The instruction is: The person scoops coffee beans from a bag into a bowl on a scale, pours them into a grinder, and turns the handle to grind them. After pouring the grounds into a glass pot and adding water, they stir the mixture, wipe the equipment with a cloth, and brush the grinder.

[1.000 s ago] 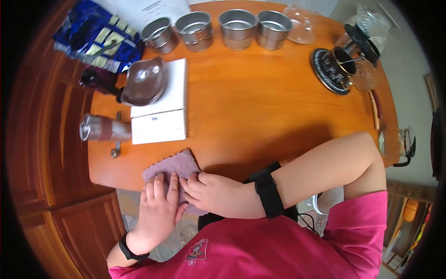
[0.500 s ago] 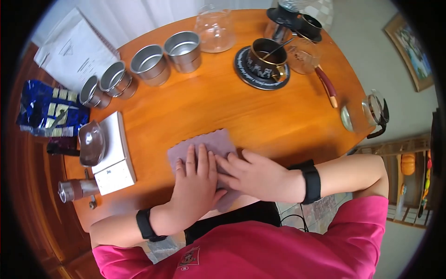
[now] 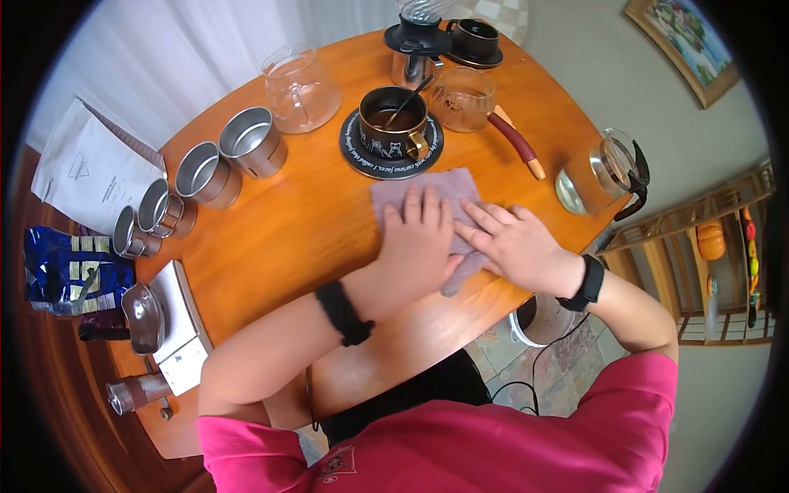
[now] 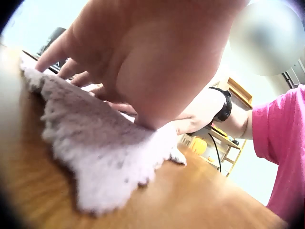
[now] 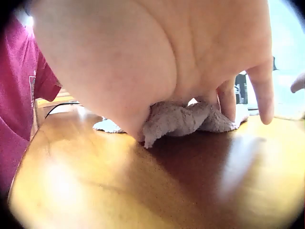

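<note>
A mauve cloth (image 3: 454,182) lies on the wooden table (image 3: 312,222), near its front right edge. My left hand (image 3: 417,248) rests on it with fingers extended across the fabric. Beside it, my right hand (image 3: 532,248) presses on the cloth's right side, its fingertips pointing toward the left hand. The right wrist view shows the cloth (image 5: 176,121) bunched up under the right palm, between thumb and fingers. In the left wrist view, the cloth's near edge (image 4: 102,157) spreads loosely over the tabletop below the left palm.
Just beyond the cloth stands a black cup (image 3: 382,135) with a spoon, on a black saucer (image 3: 359,160). A glass pot (image 3: 600,177) sits at the right edge, near a red-brown handle (image 3: 516,141). Metal cups (image 3: 253,144) line the left; a scale (image 3: 182,361) lies nearer.
Both hands and the cloth have moved rightward across the table, from near the scale to close by the black cup and saucer. The head view has turned right too.
</note>
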A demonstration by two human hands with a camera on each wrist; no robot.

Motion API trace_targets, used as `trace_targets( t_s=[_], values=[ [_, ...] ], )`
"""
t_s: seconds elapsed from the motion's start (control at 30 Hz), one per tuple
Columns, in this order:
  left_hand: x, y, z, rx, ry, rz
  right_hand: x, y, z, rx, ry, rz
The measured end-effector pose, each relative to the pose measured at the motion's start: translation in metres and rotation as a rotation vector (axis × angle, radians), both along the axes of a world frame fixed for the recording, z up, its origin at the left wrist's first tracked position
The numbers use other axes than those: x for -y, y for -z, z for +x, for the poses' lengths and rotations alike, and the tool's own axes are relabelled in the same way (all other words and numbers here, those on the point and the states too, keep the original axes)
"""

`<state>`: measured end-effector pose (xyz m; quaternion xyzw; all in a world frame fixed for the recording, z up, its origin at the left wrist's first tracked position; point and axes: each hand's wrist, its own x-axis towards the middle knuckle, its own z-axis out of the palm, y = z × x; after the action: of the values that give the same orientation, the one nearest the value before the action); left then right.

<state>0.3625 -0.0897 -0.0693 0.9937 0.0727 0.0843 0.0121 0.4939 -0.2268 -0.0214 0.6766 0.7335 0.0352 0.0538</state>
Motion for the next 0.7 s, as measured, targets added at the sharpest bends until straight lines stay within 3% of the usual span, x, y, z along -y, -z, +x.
trace_targets(
  t_s=[0.23, 0.37, 0.7],
  values=[
    [0.064, -0.008, 0.033, -0.22, 0.171, -0.089, 0.06, -0.01, -0.022, 0.136, 0.205, -0.134],
    [0.065, -0.008, 0.023, -0.169, 0.219, -0.092, 0.066, -0.01, -0.035, -0.022, 0.29, -0.118],
    [0.006, -0.015, 0.012, -0.123, 0.226, -0.052, 0.003, -0.013, 0.009, -0.356, 0.005, -0.025]
  ],
)
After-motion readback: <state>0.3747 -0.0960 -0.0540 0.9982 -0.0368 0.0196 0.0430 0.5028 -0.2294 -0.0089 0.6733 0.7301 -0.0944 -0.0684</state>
